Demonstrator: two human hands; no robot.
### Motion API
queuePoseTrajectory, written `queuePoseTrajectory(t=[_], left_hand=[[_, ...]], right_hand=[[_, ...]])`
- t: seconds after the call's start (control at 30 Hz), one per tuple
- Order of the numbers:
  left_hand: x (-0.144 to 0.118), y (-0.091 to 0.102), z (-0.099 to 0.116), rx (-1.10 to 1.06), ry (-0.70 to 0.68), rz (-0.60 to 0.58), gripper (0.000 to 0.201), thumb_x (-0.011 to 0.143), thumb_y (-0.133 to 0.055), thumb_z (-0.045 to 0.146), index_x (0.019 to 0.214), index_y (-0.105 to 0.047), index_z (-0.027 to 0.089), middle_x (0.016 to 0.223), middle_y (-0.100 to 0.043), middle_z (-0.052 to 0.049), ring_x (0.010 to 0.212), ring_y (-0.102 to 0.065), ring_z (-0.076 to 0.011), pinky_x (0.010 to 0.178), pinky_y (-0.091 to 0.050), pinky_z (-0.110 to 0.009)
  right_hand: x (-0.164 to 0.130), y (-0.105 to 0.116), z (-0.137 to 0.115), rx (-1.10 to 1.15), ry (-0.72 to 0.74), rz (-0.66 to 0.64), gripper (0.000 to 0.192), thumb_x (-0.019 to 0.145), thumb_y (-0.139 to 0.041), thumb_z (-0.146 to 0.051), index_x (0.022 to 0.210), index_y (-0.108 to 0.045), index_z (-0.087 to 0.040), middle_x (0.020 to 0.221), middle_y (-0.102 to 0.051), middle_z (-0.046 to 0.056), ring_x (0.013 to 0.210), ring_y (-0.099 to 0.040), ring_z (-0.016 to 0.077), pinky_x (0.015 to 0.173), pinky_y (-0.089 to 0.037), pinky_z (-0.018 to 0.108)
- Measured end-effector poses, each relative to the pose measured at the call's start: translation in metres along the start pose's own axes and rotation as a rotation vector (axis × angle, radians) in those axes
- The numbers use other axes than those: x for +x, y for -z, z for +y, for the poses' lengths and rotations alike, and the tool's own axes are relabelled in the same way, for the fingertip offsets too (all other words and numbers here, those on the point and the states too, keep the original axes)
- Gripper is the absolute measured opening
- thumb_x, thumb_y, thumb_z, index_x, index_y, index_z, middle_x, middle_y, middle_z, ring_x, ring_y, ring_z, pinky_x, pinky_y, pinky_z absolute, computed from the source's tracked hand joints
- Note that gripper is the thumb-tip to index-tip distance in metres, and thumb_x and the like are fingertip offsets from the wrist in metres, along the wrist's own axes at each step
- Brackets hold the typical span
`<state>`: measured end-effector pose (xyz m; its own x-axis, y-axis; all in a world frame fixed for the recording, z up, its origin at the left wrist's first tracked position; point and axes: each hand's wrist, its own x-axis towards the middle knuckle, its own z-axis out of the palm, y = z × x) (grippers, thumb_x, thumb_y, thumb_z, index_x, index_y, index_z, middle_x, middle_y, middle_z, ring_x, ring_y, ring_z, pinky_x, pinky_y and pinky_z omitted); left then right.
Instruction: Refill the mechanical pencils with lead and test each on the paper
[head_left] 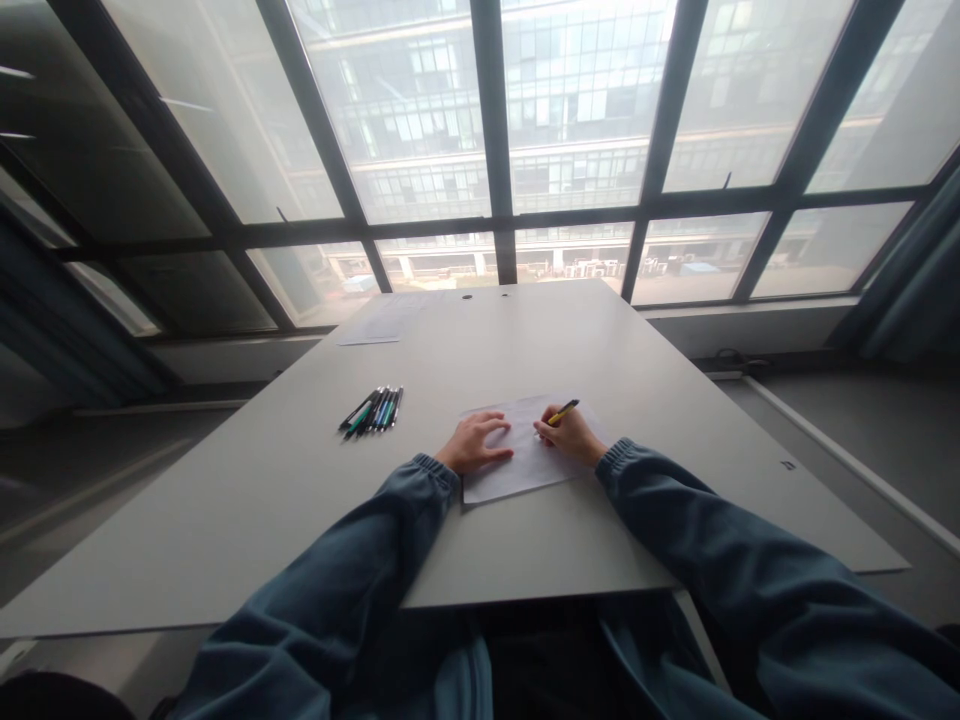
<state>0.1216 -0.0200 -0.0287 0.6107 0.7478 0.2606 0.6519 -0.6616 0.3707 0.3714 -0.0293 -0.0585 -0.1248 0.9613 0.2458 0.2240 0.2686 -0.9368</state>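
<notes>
A white sheet of paper (525, 462) lies on the grey table (300, 500) in front of me. My left hand (475, 442) rests flat on the sheet's left part, fingers spread. My right hand (571, 435) grips a yellow pen (564, 410) with its tip down on the paper. Both arms wear blue-grey sleeves.
Several pens (373, 410) lie bundled together on the table to the left of the sheet. Another sheet of paper (369, 330) lies at the far left edge. Large windows (495, 150) stand behind the table, with floor on both sides.
</notes>
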Motion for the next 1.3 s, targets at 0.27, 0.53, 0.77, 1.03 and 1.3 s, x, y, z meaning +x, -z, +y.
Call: queuePoseTrajectory(t=[0.27, 0.53, 0.77, 1.03, 1.3], left_hand=[[0.0, 0.001, -0.001, 0.006, 0.004, -0.026, 0.057, 0.076, -0.069, 0.06, 0.121, -0.067, 0.025, 0.137, -0.058, -0.011, 0.127, -0.053, -0.0316, 0.11, -0.039, -0.049], [0.0, 0.0, -0.001, -0.001, 0.0, -0.013, 0.056, 0.075, -0.07, 0.06, 0.12, -0.068, 0.026, 0.136, -0.059, -0.01, 0.126, -0.054, -0.0318, 0.109, -0.04, -0.05], [-0.001, 0.001, 0.0, 0.002, 0.001, -0.005, 0.055, 0.075, -0.071, 0.058, 0.119, -0.068, 0.026, 0.135, -0.059, -0.01, 0.125, -0.055, -0.0318, 0.11, -0.04, -0.05], [-0.001, 0.002, 0.001, 0.005, 0.004, -0.012, 0.055, 0.075, -0.071, 0.058, 0.12, -0.068, 0.026, 0.136, -0.059, -0.01, 0.126, -0.054, -0.0317, 0.11, -0.04, -0.05], [0.0, -0.001, -0.003, -0.033, -0.012, -0.013, 0.054, 0.075, -0.072, 0.056, 0.12, -0.068, 0.025, 0.137, -0.058, -0.011, 0.127, -0.054, -0.0306, 0.111, -0.039, -0.048]], right_hand=[[0.001, 0.0, 0.0, -0.012, 0.002, -0.022, 0.022, 0.077, -0.068, -0.035, 0.065, -0.057, -0.021, 0.051, -0.062, -0.001, 0.043, -0.056, 0.0125, 0.042, -0.04, 0.021], [-0.001, 0.0, -0.005, -0.041, 0.014, -0.017, 0.023, 0.077, -0.069, -0.036, 0.064, -0.057, -0.021, 0.05, -0.061, -0.001, 0.042, -0.054, 0.0123, 0.041, -0.039, 0.022], [-0.001, -0.001, -0.003, -0.019, 0.008, -0.006, 0.024, 0.076, -0.072, -0.04, 0.067, -0.058, -0.022, 0.053, -0.064, -0.001, 0.044, -0.056, 0.013, 0.042, -0.04, 0.022], [-0.001, 0.0, -0.007, -0.036, -0.006, -0.018, 0.02, 0.076, -0.07, -0.033, 0.064, -0.058, -0.021, 0.051, -0.062, -0.001, 0.043, -0.056, 0.0128, 0.04, -0.04, 0.021], [-0.001, 0.002, -0.012, 0.054, -0.001, 0.106, 0.031, 0.074, -0.073, -0.046, 0.07, -0.059, -0.019, 0.05, -0.06, -0.002, 0.038, -0.051, 0.0105, 0.036, -0.036, 0.02]])
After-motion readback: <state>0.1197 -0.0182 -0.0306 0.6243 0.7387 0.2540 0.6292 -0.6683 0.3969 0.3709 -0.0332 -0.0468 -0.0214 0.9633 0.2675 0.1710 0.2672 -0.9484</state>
